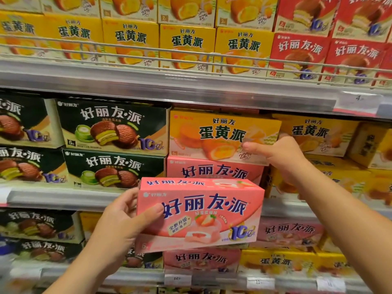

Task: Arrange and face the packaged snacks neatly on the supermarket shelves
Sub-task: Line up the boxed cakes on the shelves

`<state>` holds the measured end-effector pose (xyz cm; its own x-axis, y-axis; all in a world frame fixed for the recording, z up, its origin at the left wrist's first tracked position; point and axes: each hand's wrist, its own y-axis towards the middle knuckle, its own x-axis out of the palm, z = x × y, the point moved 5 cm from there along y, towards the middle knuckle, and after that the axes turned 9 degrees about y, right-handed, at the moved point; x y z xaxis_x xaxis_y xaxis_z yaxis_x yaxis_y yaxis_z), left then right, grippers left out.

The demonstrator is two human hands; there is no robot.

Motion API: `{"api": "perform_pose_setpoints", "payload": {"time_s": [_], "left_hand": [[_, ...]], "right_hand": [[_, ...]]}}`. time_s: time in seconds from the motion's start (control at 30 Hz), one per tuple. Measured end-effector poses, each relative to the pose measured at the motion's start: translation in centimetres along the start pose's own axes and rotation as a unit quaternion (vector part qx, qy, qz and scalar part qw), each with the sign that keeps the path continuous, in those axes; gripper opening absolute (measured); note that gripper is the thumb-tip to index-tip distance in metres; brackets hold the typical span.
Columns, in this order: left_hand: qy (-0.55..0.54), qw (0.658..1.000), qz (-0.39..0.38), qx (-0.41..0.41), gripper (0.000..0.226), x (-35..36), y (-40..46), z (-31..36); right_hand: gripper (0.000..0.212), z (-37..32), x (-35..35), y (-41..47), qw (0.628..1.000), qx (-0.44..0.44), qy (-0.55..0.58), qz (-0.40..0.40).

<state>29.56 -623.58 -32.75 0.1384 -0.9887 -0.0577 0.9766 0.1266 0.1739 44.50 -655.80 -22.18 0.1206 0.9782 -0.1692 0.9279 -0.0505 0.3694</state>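
- A pink box (200, 215) is being gripped at its left end by the left hand (125, 217), thumb across its front.
- A yellow box (222, 134) on the shelf (148, 85) is being held at its right end by the right hand (282, 153), fingers curled round it.

You are holding a strawberry pie box (201, 215) in your left hand (125, 219), in front of the middle shelf (63, 198). Your right hand (282, 153) is gripping the right end of an egg yolk pie box (220, 134), which is sitting on another strawberry box (214, 169), right of two stacked matcha pie boxes (112, 145).
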Motion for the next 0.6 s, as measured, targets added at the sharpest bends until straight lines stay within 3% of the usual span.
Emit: {"api": "perform_pose_setpoints", "payload": {"time_s": [0.27, 0.53, 0.6], "left_hand": [[-0.002, 0.998, -0.057, 0.005, 0.06, 1.0, 1.5, -1.7], [-0.019, 0.987, -0.157, -0.028, 0.057, 8.6, 1.2, -3.3], [-0.006, 0.986, -0.162, -0.028, 0.049, 10.9, 0.7, -3.0]], "right_hand": [[0.069, -1.8, -3.2, -4.3, 0.999, -0.027, 0.012, 0.03], [0.063, -1.9, -10.9, -10.5, 0.997, -0.025, 0.009, 0.067], [0.053, -2.0, -12.8, -11.5, 0.997, -0.031, 0.011, 0.063]]}}
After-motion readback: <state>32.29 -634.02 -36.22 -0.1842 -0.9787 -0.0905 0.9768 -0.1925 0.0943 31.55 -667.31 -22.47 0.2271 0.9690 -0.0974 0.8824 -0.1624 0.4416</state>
